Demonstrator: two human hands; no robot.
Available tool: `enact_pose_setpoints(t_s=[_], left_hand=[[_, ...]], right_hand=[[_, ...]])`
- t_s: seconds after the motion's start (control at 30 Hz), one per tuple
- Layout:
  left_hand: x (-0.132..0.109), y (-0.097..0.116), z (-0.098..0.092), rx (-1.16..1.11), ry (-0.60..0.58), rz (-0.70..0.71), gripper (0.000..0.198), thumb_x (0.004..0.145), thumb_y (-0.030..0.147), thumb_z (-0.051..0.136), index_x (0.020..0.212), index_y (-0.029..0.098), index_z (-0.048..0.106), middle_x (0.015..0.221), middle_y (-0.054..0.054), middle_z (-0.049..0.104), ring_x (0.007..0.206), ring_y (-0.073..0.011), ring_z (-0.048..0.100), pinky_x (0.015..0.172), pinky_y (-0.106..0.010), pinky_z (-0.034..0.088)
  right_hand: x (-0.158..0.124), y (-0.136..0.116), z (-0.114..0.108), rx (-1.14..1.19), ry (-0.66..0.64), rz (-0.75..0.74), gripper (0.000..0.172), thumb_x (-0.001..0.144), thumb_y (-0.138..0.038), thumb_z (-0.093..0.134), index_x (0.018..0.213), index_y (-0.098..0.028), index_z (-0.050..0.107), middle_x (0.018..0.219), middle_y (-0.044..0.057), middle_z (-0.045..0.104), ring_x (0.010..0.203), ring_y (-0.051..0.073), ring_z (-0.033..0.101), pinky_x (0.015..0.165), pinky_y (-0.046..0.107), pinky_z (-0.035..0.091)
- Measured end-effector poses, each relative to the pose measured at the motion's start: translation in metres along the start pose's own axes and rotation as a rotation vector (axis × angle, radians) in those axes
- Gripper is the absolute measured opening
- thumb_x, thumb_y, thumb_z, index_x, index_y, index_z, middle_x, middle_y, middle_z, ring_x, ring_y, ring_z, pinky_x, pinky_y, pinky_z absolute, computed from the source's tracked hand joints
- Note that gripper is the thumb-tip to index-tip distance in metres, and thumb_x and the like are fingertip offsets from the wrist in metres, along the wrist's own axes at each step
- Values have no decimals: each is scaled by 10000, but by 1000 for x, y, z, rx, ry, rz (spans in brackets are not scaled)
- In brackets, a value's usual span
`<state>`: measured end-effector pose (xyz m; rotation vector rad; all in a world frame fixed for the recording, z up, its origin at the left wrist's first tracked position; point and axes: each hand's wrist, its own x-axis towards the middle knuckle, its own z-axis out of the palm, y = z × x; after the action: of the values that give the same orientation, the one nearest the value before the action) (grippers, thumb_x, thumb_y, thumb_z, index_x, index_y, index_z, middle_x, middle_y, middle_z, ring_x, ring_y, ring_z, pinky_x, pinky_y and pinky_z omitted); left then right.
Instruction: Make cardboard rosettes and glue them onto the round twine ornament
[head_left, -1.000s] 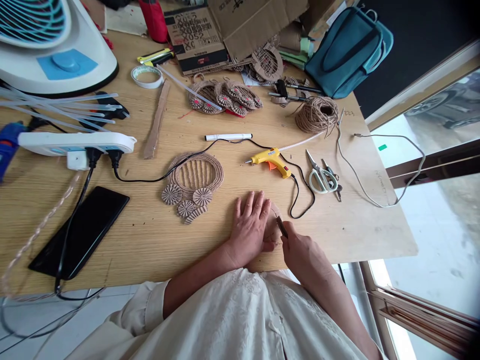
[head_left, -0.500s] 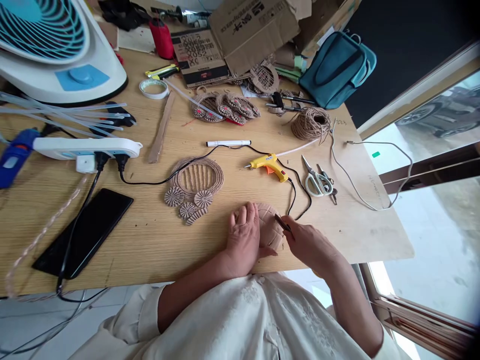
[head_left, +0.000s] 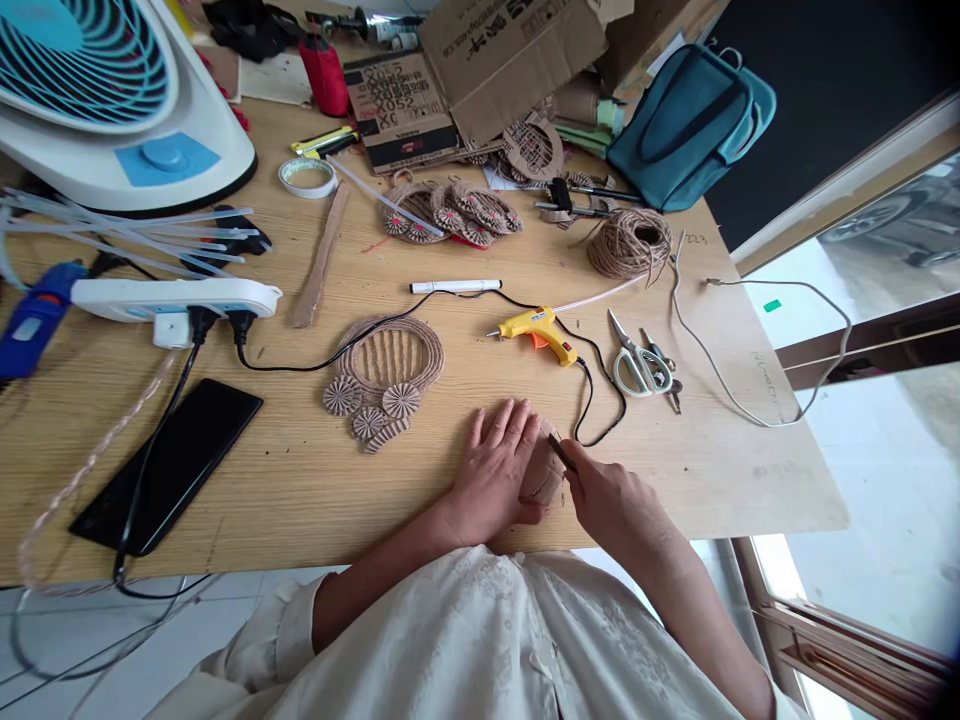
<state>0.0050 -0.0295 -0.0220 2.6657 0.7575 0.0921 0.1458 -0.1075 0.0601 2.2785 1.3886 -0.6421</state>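
Flat on a piece of brown cardboard point(head_left: 543, 474) near the table's front edge lies my left hand point(head_left: 495, 470), its fingers stretched out and covering much of the piece. Dark lines or cuts run across the cardboard's visible part. Closed around a dark, slim utility knife point(head_left: 561, 453), my right hand point(head_left: 616, 503) is just right of the cardboard, with the blade end over its right side. Left of my hands rests a corrugated cardboard ornament point(head_left: 390, 375), an oval ring with pleated rosettes.
Beyond my hands lie a yellow glue gun point(head_left: 534, 330), scissors point(head_left: 640, 368) and a white marker point(head_left: 455, 287). A twine roll point(head_left: 628, 244) sits further back. A phone point(head_left: 169, 465), a power strip point(head_left: 176, 297) and a fan point(head_left: 165, 160) stand or lie at left.
My left hand has flattened and its fingers have spread to the right, covering more of the cardboard. The right hand keeps the utility knife at nearly the same spot.
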Motion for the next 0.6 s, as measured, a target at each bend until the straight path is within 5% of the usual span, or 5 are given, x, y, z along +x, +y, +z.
enact_pose_setpoints(t_s=[0.6], left_hand=[[2, 2, -3, -13, -10, -16, 1096, 745, 626, 696, 1585, 107, 222, 1687, -150, 122, 1550, -336, 117, 1237, -591, 108]], right_hand=[[-16, -9, 13, 136, -25, 82, 330, 1012, -237, 398, 1330, -242, 485, 901, 102, 746, 824, 247, 719, 588, 292, 279]])
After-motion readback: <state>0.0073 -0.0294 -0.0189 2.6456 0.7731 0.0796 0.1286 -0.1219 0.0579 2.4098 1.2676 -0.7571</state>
